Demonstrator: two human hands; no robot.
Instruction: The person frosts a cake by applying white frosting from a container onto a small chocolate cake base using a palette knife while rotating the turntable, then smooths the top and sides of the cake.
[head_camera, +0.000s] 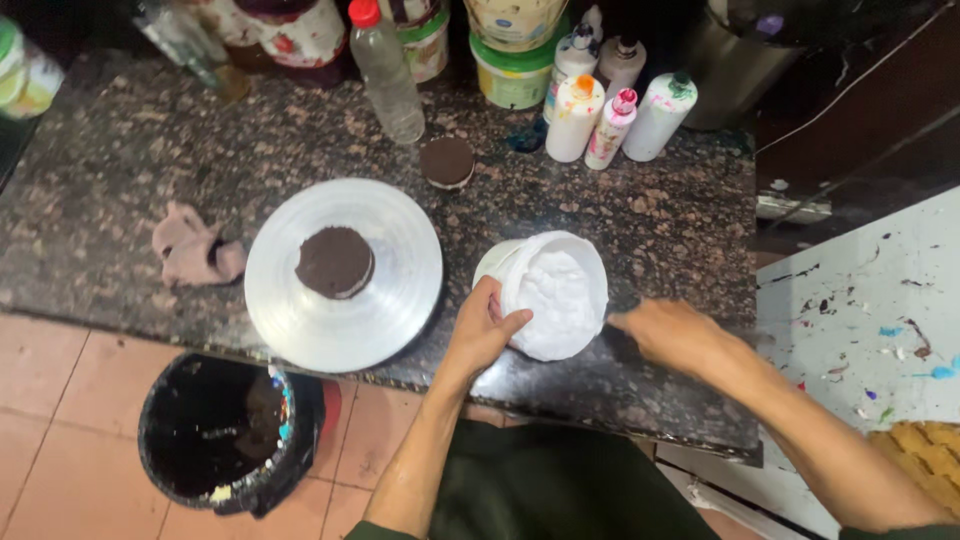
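We grip the tub (556, 290) of white cream near the bench's (120, 170) front edge with our left hand (482, 335), fingers curled on its rim; our right hand (668, 332) lies open beside it, blurred, perhaps moving. Best keep the tub steadied upright.

Prob. small bakery/home kitchen, granite counter (120, 150), cake turntable (390, 300) w/ choc sponge (335, 262), colouring bottles (575, 118), cream tub (558, 290)

Bare forearms, dark green sleeve edges near the elbows, dark green clothing below
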